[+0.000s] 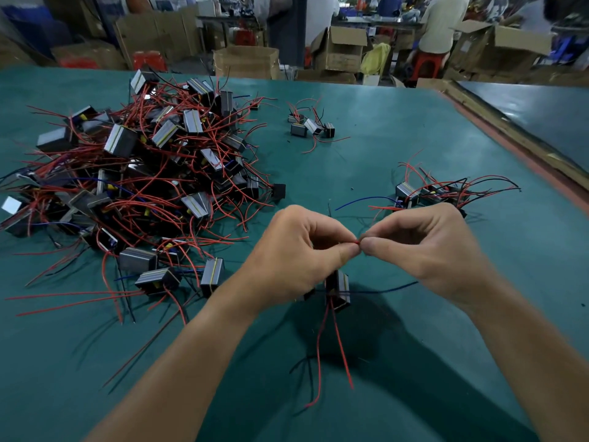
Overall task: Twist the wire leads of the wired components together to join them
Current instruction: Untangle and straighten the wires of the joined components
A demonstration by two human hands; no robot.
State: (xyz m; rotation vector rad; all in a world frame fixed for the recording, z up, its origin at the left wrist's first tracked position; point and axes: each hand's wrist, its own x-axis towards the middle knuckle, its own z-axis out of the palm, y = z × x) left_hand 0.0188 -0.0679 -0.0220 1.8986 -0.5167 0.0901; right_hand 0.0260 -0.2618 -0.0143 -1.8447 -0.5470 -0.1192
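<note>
Left hand (pixel 296 260) and right hand (pixel 424 250) both pinching one red lead (pixel 357 241)
Blocky metal component (pixel 338 290) sits just below them. Smooth green mat (pixel 366 161) is open ahead, with a tangled pile (pixel 143 173) left and a small bunch (pixel 430 193) right near the edge.

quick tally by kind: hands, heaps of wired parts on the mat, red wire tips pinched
hands: 2 (left hand, right hand)
heaps of wired parts: 3 (big heap, small far heap, right heap)
red wire tip pinched between both hands: 1
total: 6
</note>
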